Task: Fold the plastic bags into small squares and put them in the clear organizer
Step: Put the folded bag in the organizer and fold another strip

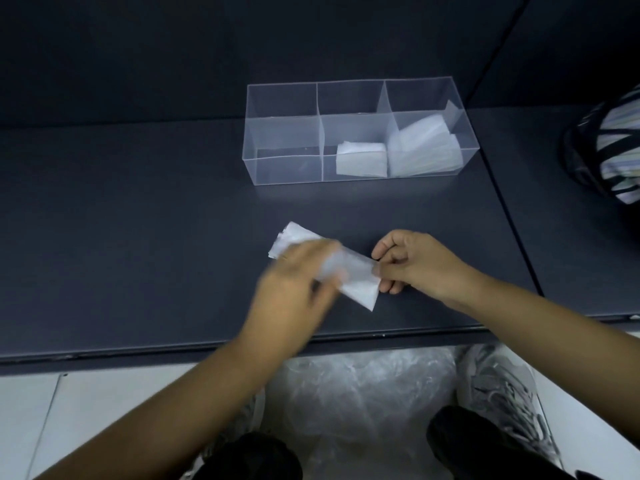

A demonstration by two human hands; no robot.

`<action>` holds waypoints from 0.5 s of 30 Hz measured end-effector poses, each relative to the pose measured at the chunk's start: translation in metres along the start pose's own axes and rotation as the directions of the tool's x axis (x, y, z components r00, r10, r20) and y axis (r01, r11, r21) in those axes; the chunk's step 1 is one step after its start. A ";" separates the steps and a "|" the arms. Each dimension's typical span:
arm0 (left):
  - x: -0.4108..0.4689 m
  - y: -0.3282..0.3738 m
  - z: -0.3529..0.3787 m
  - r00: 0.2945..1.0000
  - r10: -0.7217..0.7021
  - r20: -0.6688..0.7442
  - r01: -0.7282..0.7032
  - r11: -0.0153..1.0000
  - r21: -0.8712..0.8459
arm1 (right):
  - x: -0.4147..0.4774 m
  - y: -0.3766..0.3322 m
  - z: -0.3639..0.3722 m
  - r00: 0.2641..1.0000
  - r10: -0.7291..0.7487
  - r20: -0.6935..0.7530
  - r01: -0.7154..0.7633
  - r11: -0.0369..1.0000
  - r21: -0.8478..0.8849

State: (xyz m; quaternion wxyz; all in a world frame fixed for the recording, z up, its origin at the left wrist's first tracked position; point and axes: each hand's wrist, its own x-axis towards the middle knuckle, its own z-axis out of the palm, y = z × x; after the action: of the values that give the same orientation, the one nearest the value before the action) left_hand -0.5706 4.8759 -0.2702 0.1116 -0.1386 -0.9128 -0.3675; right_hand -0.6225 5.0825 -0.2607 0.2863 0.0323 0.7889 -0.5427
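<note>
A translucent white plastic bag (360, 284), folded into a narrow strip, lies slantwise on the dark table (138, 237). My right hand (415, 261) pinches its right end. My left hand (294, 285), blurred, lies over the strip's middle, and the far end of the strip sticks out beyond it. Behind stands the clear organizer (282, 133) with three compartments. A folded white square (362, 162) lies in the middle compartment. Several folded bags (422, 147) fill the right one. The left compartment holds nothing.
A heap of loose plastic bags (363, 393) lies on the floor between my shoes, below the table's front edge (104, 355). A striped bag (613, 147) sits at the right on a neighbouring table. A dark wall rises behind the organizer.
</note>
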 end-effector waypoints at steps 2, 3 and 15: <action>-0.017 0.017 0.016 0.969 0.041 0.242 -0.051 0.998 0.035 | -0.005 -0.006 0.000 0.998 0.051 0.029 -0.053 0.996 0.066; -0.023 0.019 0.021 0.954 0.022 0.300 -0.038 0.998 0.046 | -0.008 -0.009 0.000 0.995 0.082 0.053 -0.088 0.989 0.119; -0.015 0.010 0.005 0.976 -0.142 0.163 0.169 0.972 -0.165 | -0.025 -0.026 -0.010 0.960 -0.171 0.224 0.203 0.970 -0.131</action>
State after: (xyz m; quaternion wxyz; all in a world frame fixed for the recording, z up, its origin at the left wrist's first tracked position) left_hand -0.5539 4.8838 -0.2722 0.0007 -0.1031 -0.8902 -0.4438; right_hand -0.6150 5.0872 -0.2244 0.3172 -0.1223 0.7929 -0.5057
